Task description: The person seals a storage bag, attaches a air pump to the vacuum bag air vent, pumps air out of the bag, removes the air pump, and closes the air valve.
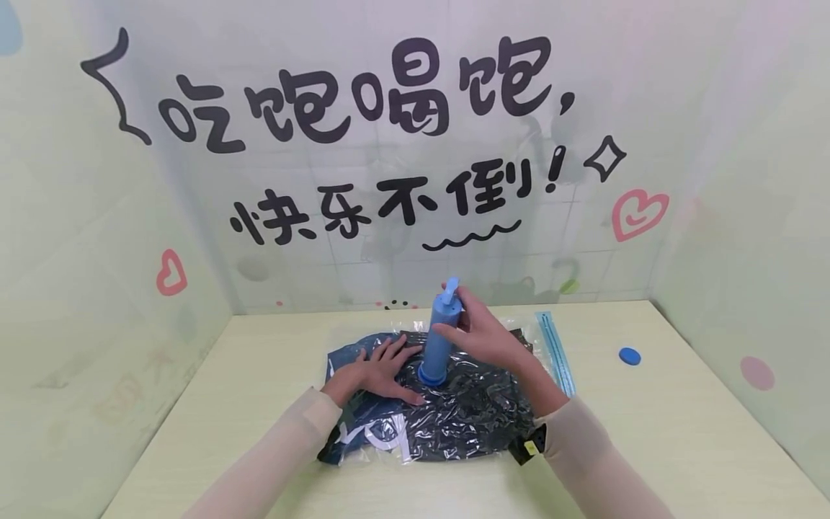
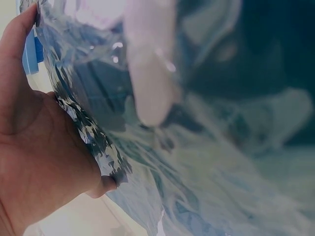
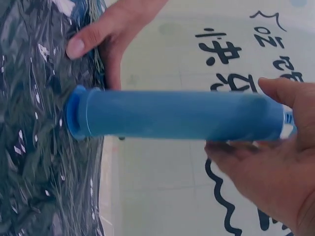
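Note:
A clear plastic vacuum bag (image 1: 467,425) lies on the table with dark folded clothing inside, its film wrinkled tight. On top of it stands a blue hand pump (image 1: 438,342), tilted slightly, its wide base against the film. My right hand (image 1: 488,339) grips the pump's upper end, thumb on one side and fingers on the other, close to the light blue handle. To the left of the base, my left hand (image 1: 384,373) rests spread on the bag. The right wrist view shows the pump's barrel (image 3: 187,115) full length; the valve under its base is hidden.
A blue zip edge (image 1: 556,353) runs along the bag's right side. Farther right on the table (image 1: 687,432) lies a round blue cap (image 1: 630,356). A printed curtain (image 1: 389,274) rises behind the table and along both sides.

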The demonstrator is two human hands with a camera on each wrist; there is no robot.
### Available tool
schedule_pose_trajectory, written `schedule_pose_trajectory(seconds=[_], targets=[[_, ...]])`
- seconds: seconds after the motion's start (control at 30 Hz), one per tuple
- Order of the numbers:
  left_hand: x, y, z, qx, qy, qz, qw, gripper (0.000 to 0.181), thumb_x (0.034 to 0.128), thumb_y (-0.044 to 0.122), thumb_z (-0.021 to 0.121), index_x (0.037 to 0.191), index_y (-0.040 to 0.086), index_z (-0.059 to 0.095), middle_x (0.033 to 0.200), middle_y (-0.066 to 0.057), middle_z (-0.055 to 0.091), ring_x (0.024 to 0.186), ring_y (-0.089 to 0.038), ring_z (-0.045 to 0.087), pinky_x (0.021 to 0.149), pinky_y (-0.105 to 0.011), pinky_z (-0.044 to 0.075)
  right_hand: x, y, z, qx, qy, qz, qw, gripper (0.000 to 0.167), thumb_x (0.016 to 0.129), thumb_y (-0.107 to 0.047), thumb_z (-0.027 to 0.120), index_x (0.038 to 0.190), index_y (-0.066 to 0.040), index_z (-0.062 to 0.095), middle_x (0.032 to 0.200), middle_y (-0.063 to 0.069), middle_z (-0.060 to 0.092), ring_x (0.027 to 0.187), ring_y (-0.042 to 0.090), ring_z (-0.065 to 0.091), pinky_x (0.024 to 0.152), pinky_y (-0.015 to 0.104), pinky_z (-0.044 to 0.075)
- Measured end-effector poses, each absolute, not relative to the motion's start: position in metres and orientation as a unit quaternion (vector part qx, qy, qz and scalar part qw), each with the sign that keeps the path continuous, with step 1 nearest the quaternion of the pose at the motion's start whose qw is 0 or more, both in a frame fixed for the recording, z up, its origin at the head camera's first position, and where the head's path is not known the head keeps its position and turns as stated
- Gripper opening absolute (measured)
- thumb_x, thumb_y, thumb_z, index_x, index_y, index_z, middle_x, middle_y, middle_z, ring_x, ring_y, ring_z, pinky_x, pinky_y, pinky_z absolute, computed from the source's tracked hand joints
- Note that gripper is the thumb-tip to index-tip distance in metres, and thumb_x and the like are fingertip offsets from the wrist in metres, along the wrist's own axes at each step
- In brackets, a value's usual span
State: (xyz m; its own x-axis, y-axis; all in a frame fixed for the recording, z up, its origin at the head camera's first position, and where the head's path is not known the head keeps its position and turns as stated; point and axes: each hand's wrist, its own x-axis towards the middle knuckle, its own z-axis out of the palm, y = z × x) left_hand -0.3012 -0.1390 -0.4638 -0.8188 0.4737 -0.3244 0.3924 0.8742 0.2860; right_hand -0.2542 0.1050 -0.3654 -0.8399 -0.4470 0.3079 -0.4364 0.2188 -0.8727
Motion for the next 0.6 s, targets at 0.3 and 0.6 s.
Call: schedule_pose_trajectory(seconds=[0.3, 0.6], targets=[[-0.300, -0.137, -0.462, 0.227, 0.948, 0.105, 0.196, 0.107, 0.0805, 0.074, 0.067, 0.164, 0.032, 0.015, 0.170, -0.004, -0.003, 0.152, -0.036, -0.004, 0.112, -0.071, -0.001, -0.252, 0.079, -0.375, -0.076, 0.794, -0.589, -0.127, 0.078, 0.084, -0.038, 0.086, 0.142, -0.005, 0.045, 0.136, 0.017, 0.053, 0.117, 0.037, 0.059, 0.090, 0.054, 0.052], [-0.298, -0.138, -0.459, 0.232, 0.947, 0.107, 0.196, 0.107, 0.0806, 0.075, 0.066, 0.164, 0.032, 0.015, 0.170, -0.004, -0.003, 0.152, -0.037, -0.003, 0.111, -0.073, 0.000, -0.251, 0.073, -0.384, -0.093, 0.791, -0.576, -0.184, 0.058, 0.083, -0.034, 0.087, 0.119, -0.003, 0.054, 0.111, 0.013, 0.062, 0.098, 0.029, 0.067, 0.085, 0.049, 0.056]])
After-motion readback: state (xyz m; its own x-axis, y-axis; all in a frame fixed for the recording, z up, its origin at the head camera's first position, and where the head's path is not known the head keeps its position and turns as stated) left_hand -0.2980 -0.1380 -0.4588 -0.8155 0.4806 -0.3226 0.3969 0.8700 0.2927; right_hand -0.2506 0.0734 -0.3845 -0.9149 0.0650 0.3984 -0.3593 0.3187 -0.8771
